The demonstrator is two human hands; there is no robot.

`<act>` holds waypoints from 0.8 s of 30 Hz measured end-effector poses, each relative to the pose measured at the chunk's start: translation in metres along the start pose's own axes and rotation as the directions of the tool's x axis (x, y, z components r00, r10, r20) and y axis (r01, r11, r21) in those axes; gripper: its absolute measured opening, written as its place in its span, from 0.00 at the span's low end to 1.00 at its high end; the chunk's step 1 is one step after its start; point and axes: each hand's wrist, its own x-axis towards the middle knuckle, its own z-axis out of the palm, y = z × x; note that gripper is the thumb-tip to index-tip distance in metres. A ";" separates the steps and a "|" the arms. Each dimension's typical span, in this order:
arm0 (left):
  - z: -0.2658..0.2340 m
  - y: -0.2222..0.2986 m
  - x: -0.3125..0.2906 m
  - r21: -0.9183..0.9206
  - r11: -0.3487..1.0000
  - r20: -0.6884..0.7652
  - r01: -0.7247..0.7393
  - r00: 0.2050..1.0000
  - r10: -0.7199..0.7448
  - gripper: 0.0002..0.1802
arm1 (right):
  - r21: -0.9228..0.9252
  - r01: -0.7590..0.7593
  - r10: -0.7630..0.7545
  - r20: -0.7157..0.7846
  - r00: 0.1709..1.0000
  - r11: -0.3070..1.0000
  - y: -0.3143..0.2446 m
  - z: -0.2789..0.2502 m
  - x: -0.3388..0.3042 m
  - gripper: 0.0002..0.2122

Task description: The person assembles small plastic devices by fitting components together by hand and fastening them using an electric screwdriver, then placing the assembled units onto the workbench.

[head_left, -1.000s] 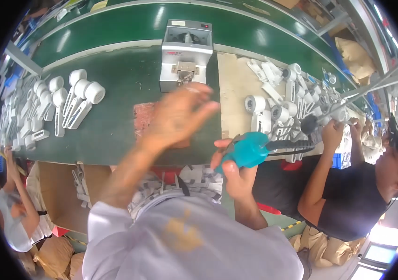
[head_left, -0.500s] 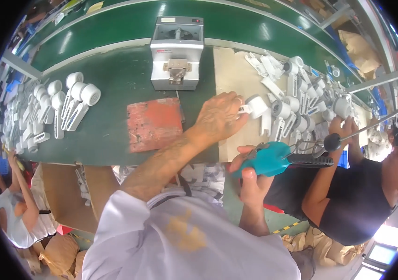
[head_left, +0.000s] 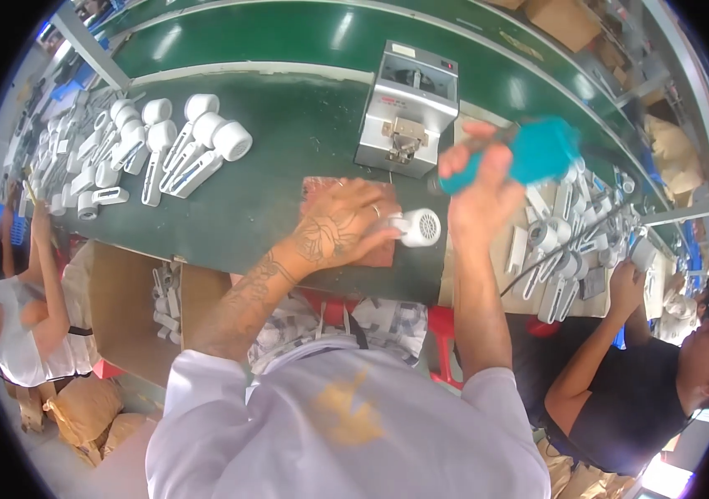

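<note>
My left hand (head_left: 342, 218) is closed round the handle of a white handheld device (head_left: 421, 228). The device's round, grilled head sticks out to the right, past the edge of a worn red pad (head_left: 382, 254). My hand covers much of the pad. In my raised right hand (head_left: 487, 179) is a teal electric screwdriver (head_left: 544, 151), blurred by motion. Its front end points down and left, close to the right side of a grey screw feeder (head_left: 411, 104). I cannot make out the screwdriver's bit.
White round-headed devices stand in a cluster (head_left: 196, 145) at the left of the green bench. More white parts (head_left: 566, 241) lie at the right, where a co-worker in black (head_left: 637, 366) handles one. Another person (head_left: 34, 320) sits far left. A cardboard box (head_left: 134, 312) stands below the bench edge.
My left hand has brought the white device from the right-hand pile leftward to the red pad. My right hand has lifted the screwdriver up and forward beside the feeder. The view has shifted left.
</note>
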 end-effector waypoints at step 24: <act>0.006 -0.014 -0.002 -0.030 0.995 -0.074 0.091 0.993 -0.093 0.22 | 0.018 -0.117 0.113 0.127 0.985 0.993 0.025 0.018 -0.010 0.16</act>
